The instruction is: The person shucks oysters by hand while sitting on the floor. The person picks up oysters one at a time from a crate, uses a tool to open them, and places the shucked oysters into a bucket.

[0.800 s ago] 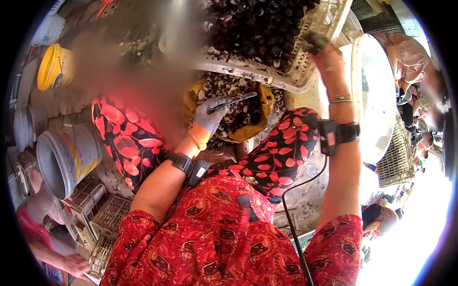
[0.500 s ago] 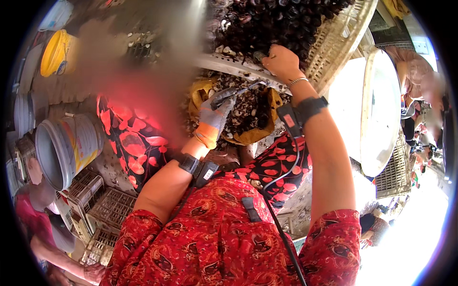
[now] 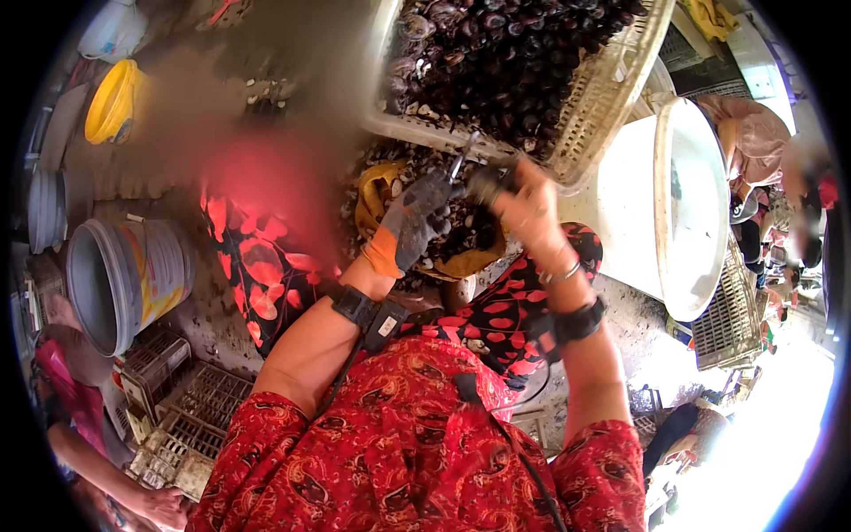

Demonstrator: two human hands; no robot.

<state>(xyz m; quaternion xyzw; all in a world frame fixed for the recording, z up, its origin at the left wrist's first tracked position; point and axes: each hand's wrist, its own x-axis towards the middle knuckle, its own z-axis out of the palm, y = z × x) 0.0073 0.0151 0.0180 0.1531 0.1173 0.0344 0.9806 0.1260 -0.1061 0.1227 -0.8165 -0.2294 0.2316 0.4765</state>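
Observation:
My left hand [image 3: 417,222] wears a grey and orange glove and grips a small metal knife [image 3: 462,162] with its blade pointing up. My right hand [image 3: 523,208] is bare and holds a dark shell [image 3: 490,184] right next to the knife blade. Both hands hover over a yellow bowl [image 3: 372,199] filled with opened shells. Just beyond them stands a white plastic basket [image 3: 612,89] heaped with dark shells [image 3: 514,62]. A black band with a cable sits on each wrist.
A large white tub [image 3: 674,204] stands to the right, a grey bucket [image 3: 115,275] lies tilted at the left, and a yellow bowl [image 3: 111,102] sits at the far left. Flat plastic crates [image 3: 177,399] lie at the lower left. Other people work at the right edge and lower left.
My right hand came back from the far basket with a shell and now meets my left hand and the knife over the yellow bowl.

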